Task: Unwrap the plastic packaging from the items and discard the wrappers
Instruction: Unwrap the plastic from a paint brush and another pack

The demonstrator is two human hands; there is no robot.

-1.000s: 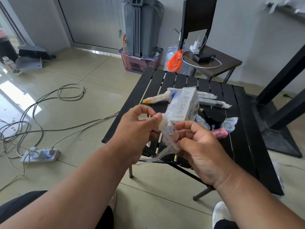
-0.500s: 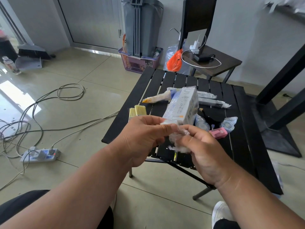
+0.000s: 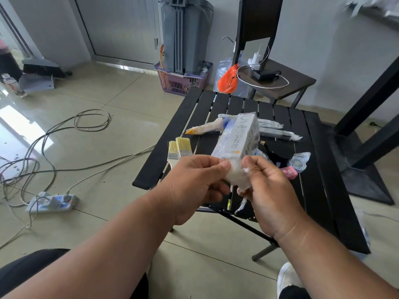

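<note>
A white and blue box [image 3: 238,138] wrapped in clear plastic film is held above the black slatted table [image 3: 319,190]. My left hand [image 3: 192,186] pinches the box's near end. My right hand [image 3: 265,190] grips a bunched wad of plastic wrap [image 3: 236,176] still joined to the box, with a strand hanging below. On the table lie wrapped long items [image 3: 207,128], two more wrapped sticks [image 3: 278,132], a wrapped tape roll [image 3: 300,161], a pink item [image 3: 288,172] and two yellow-bristled brushes [image 3: 180,147].
A grey bin [image 3: 185,33] stands in a purple basket [image 3: 181,83] beyond the table. A chair [image 3: 278,76] with chargers and an orange bag [image 3: 227,79] is behind. Cables and a power strip [image 3: 51,202] cover the floor at left. A black table base [image 3: 367,173] stands at right.
The loose film that hung stretched between my hands has been gathered into a tight wad at the box's near end. My left hand dropped lower, uncovering the two brushes.
</note>
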